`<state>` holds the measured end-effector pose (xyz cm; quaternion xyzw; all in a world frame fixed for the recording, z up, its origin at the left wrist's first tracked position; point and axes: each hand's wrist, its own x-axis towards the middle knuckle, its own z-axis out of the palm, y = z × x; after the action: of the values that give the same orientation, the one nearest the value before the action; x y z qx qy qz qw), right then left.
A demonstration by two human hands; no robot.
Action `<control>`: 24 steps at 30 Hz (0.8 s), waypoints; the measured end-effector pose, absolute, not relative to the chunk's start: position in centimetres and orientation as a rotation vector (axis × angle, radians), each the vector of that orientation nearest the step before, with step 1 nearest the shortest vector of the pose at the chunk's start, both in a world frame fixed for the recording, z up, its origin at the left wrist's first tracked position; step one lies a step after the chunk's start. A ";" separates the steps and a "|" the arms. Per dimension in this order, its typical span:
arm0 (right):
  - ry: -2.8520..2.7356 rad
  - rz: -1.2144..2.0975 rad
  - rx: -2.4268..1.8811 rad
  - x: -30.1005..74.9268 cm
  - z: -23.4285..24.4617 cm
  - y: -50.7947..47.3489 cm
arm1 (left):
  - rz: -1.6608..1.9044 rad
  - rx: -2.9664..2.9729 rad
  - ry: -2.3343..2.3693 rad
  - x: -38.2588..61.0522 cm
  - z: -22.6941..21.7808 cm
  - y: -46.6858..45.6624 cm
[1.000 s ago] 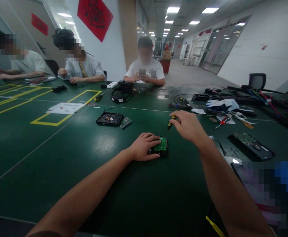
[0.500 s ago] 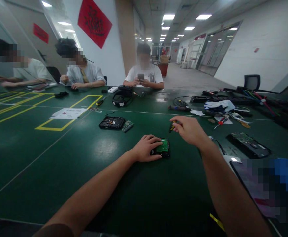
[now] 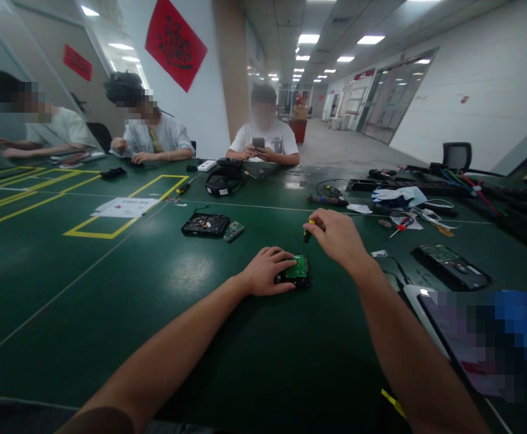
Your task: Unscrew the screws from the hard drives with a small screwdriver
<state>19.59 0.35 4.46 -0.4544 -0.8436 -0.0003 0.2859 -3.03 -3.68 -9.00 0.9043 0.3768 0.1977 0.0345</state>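
A hard drive (image 3: 298,275) with a green circuit board facing up lies on the green table. Across its left part rests my left hand (image 3: 270,271), fingers over the top and thumb along the near edge, gripping it. My right hand (image 3: 333,232) is closed around a short screwdriver (image 3: 307,234) with a yellow and black handle, held upright just beyond the drive's far right corner. I cannot make out the screwdriver's tip. Further left sits another opened drive (image 3: 205,224), and beside it a loose circuit board (image 3: 233,231).
To the right lie a third drive (image 3: 452,266), a red-handled screwdriver (image 3: 401,226), gloves (image 3: 399,196) and a tablet-like device (image 3: 444,337). A power screwdriver (image 3: 327,199) and a black headset (image 3: 222,181) are farther back. Three people sit across the table; one person (image 3: 263,141) holds a phone.
My right hand has shifted slightly left and up, and the screwdriver has turned a little in its fingers. My left hand stays on the hard drive.
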 end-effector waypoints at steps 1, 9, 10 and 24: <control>-2.246 -0.016 -1.227 19.5 4.4 0.4 | 0.606 2.780 1.157 -3.0 -9.0 -3.7; -2.288 0.014 -1.139 20.0 4.5 0.4 | 0.592 2.778 1.156 -3.1 -9.0 -3.6; -2.292 0.027 -1.126 20.0 4.5 0.5 | 0.594 2.779 1.156 -3.1 -9.0 -3.6; -2.294 0.060 -1.096 20.3 4.2 1.4 | 0.619 2.795 1.154 -3.1 -9.4 -3.4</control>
<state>20.28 1.35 4.22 -0.4119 -0.8620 0.0226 0.2946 -3.09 -3.41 -9.40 0.9052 0.3736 0.2004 0.0276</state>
